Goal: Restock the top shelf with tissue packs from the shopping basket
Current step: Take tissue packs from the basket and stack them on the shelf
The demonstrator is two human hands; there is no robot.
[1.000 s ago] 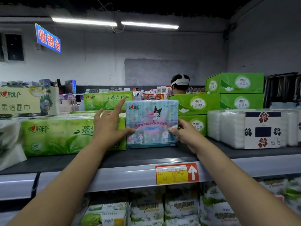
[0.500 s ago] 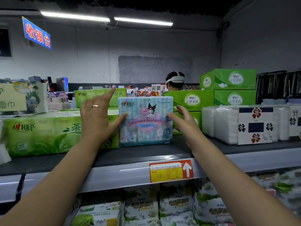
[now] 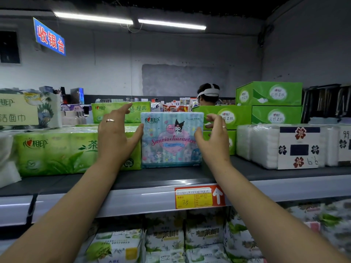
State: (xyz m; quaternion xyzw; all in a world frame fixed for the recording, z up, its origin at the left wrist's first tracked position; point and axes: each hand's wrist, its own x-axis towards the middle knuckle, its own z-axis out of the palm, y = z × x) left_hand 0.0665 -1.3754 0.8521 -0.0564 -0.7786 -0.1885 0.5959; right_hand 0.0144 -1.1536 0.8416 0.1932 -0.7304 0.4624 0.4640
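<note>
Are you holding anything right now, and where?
Nothing is gripped: the blue tissue pack stands on the top shelf, left hand and right hand only touching its side edges.

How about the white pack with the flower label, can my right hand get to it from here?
Probably yes. The right hand is beside the cartoon tissue pack; the white pack stands just right of it, only bare shelf between.
</note>
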